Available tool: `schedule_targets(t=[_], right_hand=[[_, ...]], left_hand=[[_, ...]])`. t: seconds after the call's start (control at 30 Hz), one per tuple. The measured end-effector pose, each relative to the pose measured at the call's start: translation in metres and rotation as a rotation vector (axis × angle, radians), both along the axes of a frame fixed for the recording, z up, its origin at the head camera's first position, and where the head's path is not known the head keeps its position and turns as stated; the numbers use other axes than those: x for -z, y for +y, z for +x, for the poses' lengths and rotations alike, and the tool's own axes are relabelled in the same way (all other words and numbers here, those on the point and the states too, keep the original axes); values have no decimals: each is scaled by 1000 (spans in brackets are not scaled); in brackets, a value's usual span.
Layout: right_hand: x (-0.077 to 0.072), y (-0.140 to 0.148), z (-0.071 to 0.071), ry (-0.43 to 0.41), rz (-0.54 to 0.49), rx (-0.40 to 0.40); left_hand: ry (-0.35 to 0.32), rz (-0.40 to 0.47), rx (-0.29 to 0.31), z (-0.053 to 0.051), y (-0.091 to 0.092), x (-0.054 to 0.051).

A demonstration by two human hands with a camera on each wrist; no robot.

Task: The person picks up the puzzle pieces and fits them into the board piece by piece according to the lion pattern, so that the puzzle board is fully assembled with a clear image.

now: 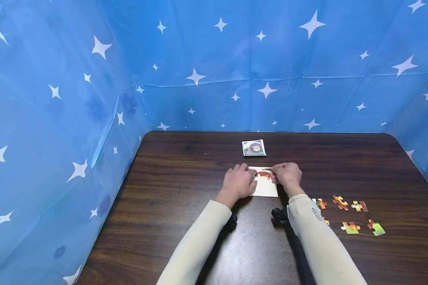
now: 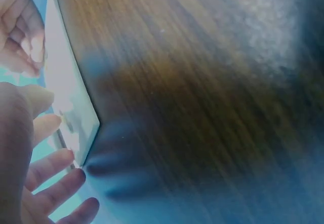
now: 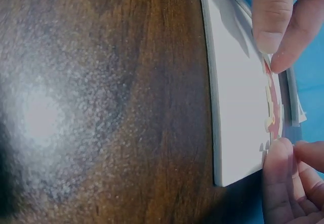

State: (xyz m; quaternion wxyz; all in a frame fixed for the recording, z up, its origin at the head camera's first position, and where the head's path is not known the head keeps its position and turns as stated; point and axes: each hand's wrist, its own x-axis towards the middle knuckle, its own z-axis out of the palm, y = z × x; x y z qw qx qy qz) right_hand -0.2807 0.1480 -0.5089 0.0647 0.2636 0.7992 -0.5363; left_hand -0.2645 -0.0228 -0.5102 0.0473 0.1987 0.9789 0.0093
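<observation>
A white board point(image 1: 264, 190) lies on the table, with joined red-and-yellow puzzle pieces point(image 1: 264, 174) along its far part. My left hand point(image 1: 238, 183) rests at the board's left side. Its fingers point(image 2: 55, 188) are spread and loosely bent at that edge, with thumb and index finger touching near the red pieces. At the far right corner, my right hand point(image 1: 287, 175) has thumb and index finger point(image 3: 277, 158) together, pinching what looks like a puzzle piece, mostly hidden under the fingertips.
A square picture card with a lion point(image 1: 255, 148) lies beyond the board. Several loose puzzle pieces point(image 1: 350, 227) are spread at the right, some partly behind the right sleeve point(image 1: 321, 233). A blue starred curtain point(image 1: 214, 71) surrounds the dark wooden table point(image 1: 171, 190).
</observation>
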Motion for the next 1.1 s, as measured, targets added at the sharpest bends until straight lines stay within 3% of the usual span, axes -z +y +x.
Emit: schedule_targets(t=[0.27, 0.63, 0.83, 0.97, 1.1], right_hand=[[0, 3, 3, 21, -64, 16], [6, 3, 3, 40, -10, -30], [8, 4, 2, 45, -11, -40], [4, 10, 4, 57, -71, -37], [-4, 27, 8, 76, -170, 18]], left_hand=[[17, -8, 5, -1, 5, -1], [29, -67, 118, 0, 20, 6], [46, -92, 143, -1, 23, 10], [53, -112, 149, -1, 24, 10], [51, -118, 149, -1, 24, 8]])
